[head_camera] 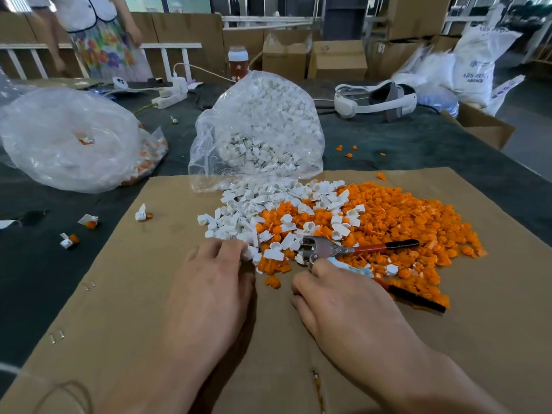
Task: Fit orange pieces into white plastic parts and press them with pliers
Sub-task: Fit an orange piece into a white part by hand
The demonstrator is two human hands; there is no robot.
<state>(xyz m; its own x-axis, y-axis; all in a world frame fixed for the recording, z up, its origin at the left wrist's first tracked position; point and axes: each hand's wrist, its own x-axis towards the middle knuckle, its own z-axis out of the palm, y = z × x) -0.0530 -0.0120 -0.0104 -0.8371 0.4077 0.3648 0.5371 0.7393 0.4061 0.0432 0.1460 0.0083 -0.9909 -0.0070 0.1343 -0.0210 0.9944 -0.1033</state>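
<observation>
1. Bare left hand (215, 282) palm down on brown cardboard sheet (134, 294), fingers straight, tips touching heap of small white plastic parts (245, 210).
2. Bare right hand (337, 297) just right, fingers curled, forefinger touching red-handled metal pliers (325, 248); grip unclear.
3. Loose orange plastic pieces (418, 222) heaped beneath pliers, spreading right.

- White sack (475, 71), far beyond the right hand (337, 297) and off to its right: dark print reads "ABS RES…", with the end lost in a fold. A smaller line under it starts "ABS" and then blurs.
- Cardboard box (337, 59), far beyond the same hand, straight ahead: a handwritten mark on its top flap looks like "12".
</observation>
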